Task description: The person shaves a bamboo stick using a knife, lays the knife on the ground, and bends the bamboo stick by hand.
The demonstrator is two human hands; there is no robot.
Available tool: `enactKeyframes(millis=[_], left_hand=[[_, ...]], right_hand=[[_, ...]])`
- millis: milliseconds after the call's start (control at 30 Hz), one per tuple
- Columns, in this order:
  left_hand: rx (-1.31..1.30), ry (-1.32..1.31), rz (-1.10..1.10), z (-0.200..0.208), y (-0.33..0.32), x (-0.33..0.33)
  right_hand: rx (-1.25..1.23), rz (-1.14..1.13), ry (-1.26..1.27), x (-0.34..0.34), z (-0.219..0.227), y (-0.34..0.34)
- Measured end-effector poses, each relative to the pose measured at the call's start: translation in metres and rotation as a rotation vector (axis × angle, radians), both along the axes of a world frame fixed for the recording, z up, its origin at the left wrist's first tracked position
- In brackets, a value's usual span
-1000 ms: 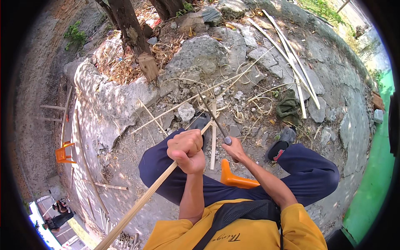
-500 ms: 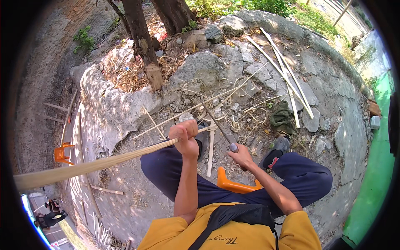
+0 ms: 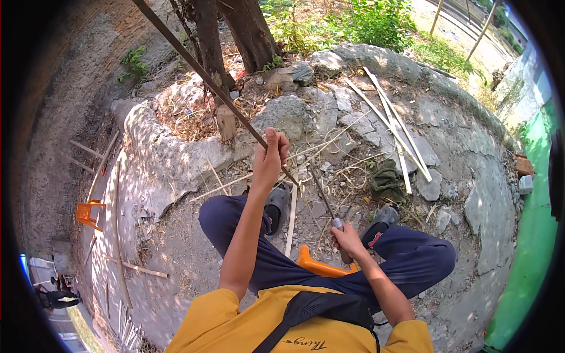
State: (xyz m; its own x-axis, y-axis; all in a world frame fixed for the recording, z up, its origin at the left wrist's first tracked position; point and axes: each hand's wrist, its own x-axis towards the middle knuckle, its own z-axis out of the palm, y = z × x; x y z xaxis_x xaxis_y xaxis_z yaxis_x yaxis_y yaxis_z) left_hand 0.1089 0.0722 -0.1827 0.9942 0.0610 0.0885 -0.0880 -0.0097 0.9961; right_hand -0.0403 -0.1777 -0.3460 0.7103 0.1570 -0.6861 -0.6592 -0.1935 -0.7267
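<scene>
A long, narrow bamboo strip (image 3: 203, 73) slants from the upper left edge down past my left hand (image 3: 271, 157), which is closed round it with the thumb up. Its lower end comes down near the knife blade; whether they touch I cannot tell. My right hand (image 3: 347, 240) grips the grey handle of a long knife (image 3: 322, 191), whose narrow dark blade points up and away from me. Both hands are in front of my bent knees. Between my feet a pale bamboo strip (image 3: 291, 220) lies on the ground.
Thin shavings (image 3: 353, 179) and broken concrete cover the ground ahead. Several pale strips (image 3: 391, 120) lie at the far right near a dark cloth (image 3: 387, 181). A tree trunk (image 3: 250, 35) stands beyond. At left is an orange chair (image 3: 89, 215); an orange seat (image 3: 323, 265) is beneath me.
My left hand has risen and moved slightly right. The strip has swung from pointing low left to pointing up and left, now showing a darker side. The knife has shifted slightly down.
</scene>
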Motion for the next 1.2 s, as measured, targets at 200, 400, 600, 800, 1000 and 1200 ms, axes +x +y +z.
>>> enactKeyframes(millis=[200,400,600,800,1000,1200], left_hand=[[0.137,-0.032,-0.055,0.002,-0.014,0.008],[0.098,-0.060,-0.092,-0.004,-0.016,0.003],[0.010,-0.061,-0.054,-0.007,-0.001,-0.001],[-0.189,-0.197,0.028,-0.019,0.011,-0.003],[-0.402,-0.389,0.243,-0.015,0.005,-0.003],[-0.434,-0.493,0.316,-0.018,0.018,-0.005]], right_hand=[[0.121,-0.012,0.015,-0.017,-0.025,0.013],[0.042,0.053,0.006,-0.017,-0.075,0.016],[-0.011,0.042,0.051,-0.025,-0.087,0.010],[0.021,-0.053,0.023,-0.020,-0.069,0.013],[-0.033,-0.075,0.058,-0.023,-0.098,0.003],[-0.100,-0.004,0.081,-0.033,-0.117,-0.007]])
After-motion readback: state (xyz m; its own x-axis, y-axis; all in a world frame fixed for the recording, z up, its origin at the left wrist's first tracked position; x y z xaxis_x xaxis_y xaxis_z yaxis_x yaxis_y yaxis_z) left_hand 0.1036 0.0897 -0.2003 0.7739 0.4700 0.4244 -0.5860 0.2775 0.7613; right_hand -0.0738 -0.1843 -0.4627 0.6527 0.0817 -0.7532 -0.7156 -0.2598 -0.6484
